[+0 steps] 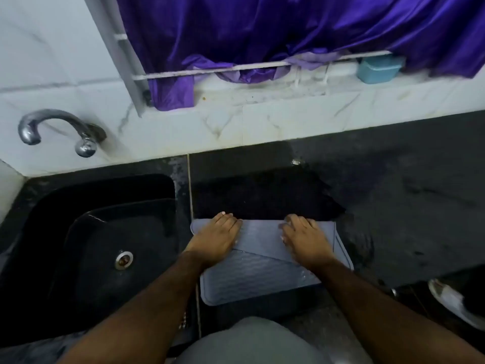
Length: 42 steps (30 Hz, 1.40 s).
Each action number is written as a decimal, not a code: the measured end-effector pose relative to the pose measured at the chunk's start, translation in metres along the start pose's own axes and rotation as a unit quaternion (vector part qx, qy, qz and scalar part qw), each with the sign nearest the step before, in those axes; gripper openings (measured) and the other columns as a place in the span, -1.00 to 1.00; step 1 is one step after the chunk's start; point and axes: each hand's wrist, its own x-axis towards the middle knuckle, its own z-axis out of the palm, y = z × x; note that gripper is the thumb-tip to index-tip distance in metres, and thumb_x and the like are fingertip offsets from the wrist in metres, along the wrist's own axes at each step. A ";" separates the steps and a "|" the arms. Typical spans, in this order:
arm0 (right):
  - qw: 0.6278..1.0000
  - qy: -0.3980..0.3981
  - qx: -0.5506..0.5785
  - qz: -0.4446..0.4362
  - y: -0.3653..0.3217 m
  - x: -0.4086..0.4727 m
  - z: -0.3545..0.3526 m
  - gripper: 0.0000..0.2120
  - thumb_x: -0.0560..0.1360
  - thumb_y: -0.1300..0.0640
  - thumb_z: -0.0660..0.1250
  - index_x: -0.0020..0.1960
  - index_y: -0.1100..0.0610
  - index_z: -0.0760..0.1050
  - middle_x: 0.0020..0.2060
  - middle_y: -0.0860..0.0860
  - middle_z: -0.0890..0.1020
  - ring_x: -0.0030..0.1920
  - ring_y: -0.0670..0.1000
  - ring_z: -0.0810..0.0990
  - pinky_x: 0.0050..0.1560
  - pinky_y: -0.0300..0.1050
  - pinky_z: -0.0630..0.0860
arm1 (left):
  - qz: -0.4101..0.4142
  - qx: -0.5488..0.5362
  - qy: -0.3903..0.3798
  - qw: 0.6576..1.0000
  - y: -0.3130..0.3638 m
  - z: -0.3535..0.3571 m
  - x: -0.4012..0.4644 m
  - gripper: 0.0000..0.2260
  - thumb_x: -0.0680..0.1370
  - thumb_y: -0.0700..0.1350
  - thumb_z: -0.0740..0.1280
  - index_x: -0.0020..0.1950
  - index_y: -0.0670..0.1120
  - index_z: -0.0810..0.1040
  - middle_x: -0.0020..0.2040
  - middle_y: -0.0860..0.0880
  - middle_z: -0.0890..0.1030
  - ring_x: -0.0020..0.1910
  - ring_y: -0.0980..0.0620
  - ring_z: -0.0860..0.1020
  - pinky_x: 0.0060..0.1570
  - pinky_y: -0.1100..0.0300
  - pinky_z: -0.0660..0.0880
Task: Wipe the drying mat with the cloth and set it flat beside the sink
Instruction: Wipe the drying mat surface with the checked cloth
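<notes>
Mat (258,269) folded over by sink (105,232), left hand (215,236) and right hand (304,237) gripping its fold; laying-flat step, next unfold it onto counter (393,179).

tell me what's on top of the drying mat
Both hands: left hand and right hand rest on the folded drying mat. Whatever lies beneath them is hidden.

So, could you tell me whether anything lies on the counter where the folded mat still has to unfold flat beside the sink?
Nothing visible does: beyond the mat, held by the left hand and right hand, the dark wet counter lies bare.
</notes>
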 end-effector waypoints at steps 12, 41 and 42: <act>0.994 -0.083 0.003 -0.065 0.023 -0.031 0.023 -0.73 0.63 -0.09 0.14 0.19 0.01 0.51 0.11 -0.02 0.53 0.12 0.03 0.51 0.22 0.00 0.32 | 0.005 0.062 -0.101 0.993 0.011 0.011 0.024 -0.66 0.64 -0.12 0.23 0.41 -0.13 0.42 0.40 -0.15 0.45 0.33 -0.13 0.44 0.32 0.01 0.34; 0.993 -0.046 -0.093 0.057 0.018 0.039 -0.016 -0.50 0.58 0.11 0.24 0.51 0.04 0.32 0.34 0.04 0.45 0.29 0.09 0.44 0.27 0.09 0.35 | -0.117 0.055 -0.011 0.992 -0.010 -0.008 0.039 -0.54 0.64 -0.15 0.09 0.55 -0.18 0.26 0.44 -0.18 0.41 0.35 -0.16 0.43 0.39 -0.04 0.30; 0.993 -0.048 -0.092 0.051 0.016 0.039 -0.015 -0.51 0.59 0.12 0.21 0.52 0.05 0.31 0.34 0.04 0.45 0.29 0.09 0.44 0.26 0.08 0.35 | -0.126 0.050 -0.009 0.991 -0.011 -0.006 0.036 -0.54 0.64 -0.14 0.08 0.55 -0.18 0.25 0.45 -0.18 0.41 0.36 -0.15 0.42 0.40 -0.04 0.29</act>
